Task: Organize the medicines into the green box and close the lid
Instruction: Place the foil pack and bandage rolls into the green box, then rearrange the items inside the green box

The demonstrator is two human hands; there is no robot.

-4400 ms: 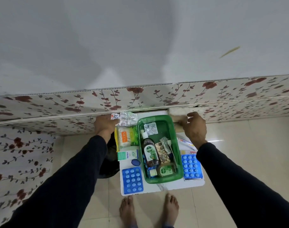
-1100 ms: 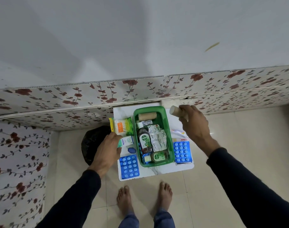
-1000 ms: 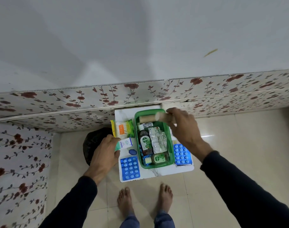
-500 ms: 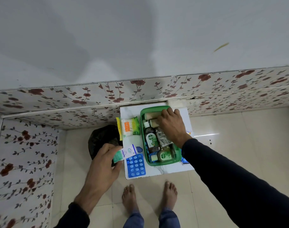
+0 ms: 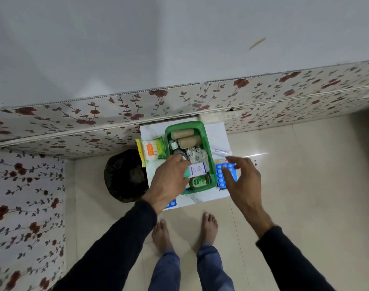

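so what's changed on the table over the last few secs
The second tan roll went from the right hand into the green box, which also gained foil strips. The left hand lifted the small white carton over the box. The right hand, now empty, reaches for the blue blister pack. The cotton-bud packet stayed.

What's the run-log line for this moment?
left hand: holding small white box over green box | right hand: open, empty, above blue blister pack | lid: not in view
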